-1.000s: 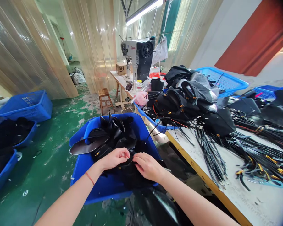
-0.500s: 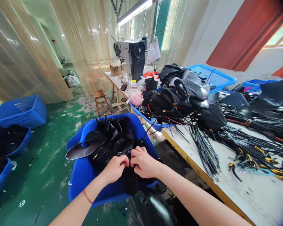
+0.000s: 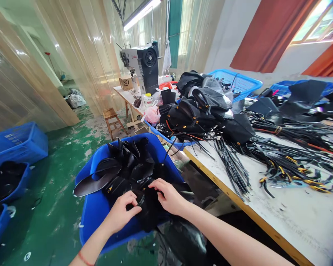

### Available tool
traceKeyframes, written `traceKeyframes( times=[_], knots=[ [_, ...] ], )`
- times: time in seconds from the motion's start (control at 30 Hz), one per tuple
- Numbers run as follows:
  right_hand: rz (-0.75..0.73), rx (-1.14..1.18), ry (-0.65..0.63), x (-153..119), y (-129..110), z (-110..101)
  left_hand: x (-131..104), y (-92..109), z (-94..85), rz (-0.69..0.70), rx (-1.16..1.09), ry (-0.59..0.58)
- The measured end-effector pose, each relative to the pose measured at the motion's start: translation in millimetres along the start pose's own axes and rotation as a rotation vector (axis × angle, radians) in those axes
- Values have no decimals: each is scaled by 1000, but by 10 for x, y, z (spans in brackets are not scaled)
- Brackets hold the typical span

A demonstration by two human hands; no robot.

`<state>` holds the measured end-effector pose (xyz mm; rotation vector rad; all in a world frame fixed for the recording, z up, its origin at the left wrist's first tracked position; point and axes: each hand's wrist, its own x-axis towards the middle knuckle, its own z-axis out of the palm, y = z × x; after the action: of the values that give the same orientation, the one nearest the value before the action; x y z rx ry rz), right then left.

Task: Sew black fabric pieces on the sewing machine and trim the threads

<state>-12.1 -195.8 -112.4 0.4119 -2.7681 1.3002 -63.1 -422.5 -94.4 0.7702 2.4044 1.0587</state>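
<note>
Black glossy pieces [image 3: 127,159] fill a blue tub [image 3: 91,218] in the lower middle. Over its near part, my left hand [image 3: 124,208] has its thumb and fingers apart, beside a dark piece [image 3: 145,212] with a round edge. To the right, my right hand [image 3: 168,195] is over the same dark material with its index finger stretched out and its thumb apart. Neither hand is closed around anything that shows. A long flat black piece [image 3: 90,186] sticks out over the tub's left rim.
A white worktable [image 3: 288,218] on the right bears black cords [image 3: 233,168] and black pieces [image 3: 208,99]. Behind stand a sewing machine [image 3: 147,66], an SF box [image 3: 125,83] and a wooden stool [image 3: 113,120]. Blue crates [image 3: 22,142] stand at the left.
My hands have moved apart from each other and their fingers have opened from a pinch on the dark material. The camera view has shifted a little to the right.
</note>
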Motion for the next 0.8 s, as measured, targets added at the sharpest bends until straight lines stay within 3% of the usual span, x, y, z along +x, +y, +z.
traceKeyframes(
  times=[0.2,0.27,0.4,0.53,0.7,0.8],
  knots=[
    [-77,-24,-170,-213,-116,274,-156,-136,87,-132,-69,55],
    [12,-98,-150,-207,-81,281,-226,-163,110,-184,-101,36],
    [353,-296,-57,-48,179,157,-410,-145,238,-253,-78,11],
    [474,-410,-212,41,432,83,-533,-128,375,-269,59,8],
    [448,-406,-273,26,413,190,-401,-122,399,-321,26,100],
    [506,-368,-247,36,326,262,-248,-139,477,-270,-5,6]
  ],
)
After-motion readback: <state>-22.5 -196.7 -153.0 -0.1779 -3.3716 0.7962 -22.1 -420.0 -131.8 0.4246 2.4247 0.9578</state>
